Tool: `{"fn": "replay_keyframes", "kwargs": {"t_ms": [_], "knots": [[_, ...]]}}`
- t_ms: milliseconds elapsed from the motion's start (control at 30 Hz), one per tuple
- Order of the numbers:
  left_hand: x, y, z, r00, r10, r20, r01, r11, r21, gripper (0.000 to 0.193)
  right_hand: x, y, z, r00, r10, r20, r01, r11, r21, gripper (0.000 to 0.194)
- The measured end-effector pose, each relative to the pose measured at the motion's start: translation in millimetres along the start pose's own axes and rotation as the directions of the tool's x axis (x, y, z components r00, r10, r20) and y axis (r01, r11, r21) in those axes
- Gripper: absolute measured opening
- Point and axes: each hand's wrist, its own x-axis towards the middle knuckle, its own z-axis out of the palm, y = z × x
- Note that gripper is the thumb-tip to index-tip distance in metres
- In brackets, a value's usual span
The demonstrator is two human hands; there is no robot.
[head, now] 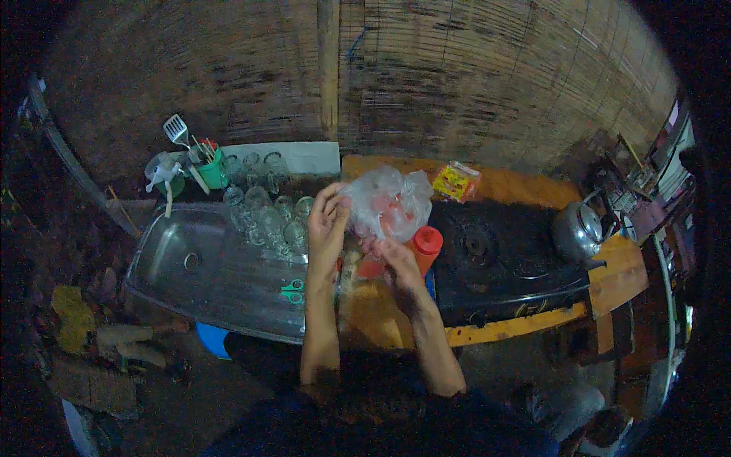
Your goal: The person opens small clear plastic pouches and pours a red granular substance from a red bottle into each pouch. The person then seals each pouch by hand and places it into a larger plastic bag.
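Observation:
A thin translucent plastic bag (416,191) with red items showing through it is in front of me, over the wooden counter. My left hand (328,216) is at the bag's left edge, fingers half curled and fingertips against the plastic. Whether they pinch it is unclear. My right hand (398,260) is at the bag's lower edge, its blurred fingertips closed on the plastic. Close to the right hand's right side stands a red-capped orange bottle (428,243). Between my forearms lies a red item (371,268), partly hidden and too blurred to name.
Left are a steel sink (171,240), green-handled scissors (293,291), several glass mugs and tumblers (265,220) and a green utensil holder (212,171). Right are a black gas stove (485,274) and metal kettle (577,231). A yellow packet (456,181) lies behind, near the woven wall (457,85).

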Motion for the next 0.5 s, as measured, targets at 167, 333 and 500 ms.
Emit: {"fn": "replay_keyframes", "kwargs": {"t_ms": [167, 333, 500], "knots": [[4.1, 26.0, 4.0, 0.933, 0.304, 0.193, -0.359, 0.811, 0.461, 0.039, 23.2, -48.5, -0.9, 0.951, -0.289, -0.111, 0.307, 0.924, 0.229, 0.029], [-5.9, 29.4, 27.6, 0.872, 0.369, 0.323, -0.488, 0.589, 0.644, 0.057, 42.2, -76.9, 17.5, 0.958, -0.258, -0.126, 0.287, 0.858, 0.425, 0.023], [-3.9, 28.5, 33.6, 0.821, 0.478, 0.313, -0.556, 0.540, 0.632, 0.060, 44.8, -81.5, 28.9, 0.964, -0.215, -0.156, 0.259, 0.891, 0.374, 0.020]]}}
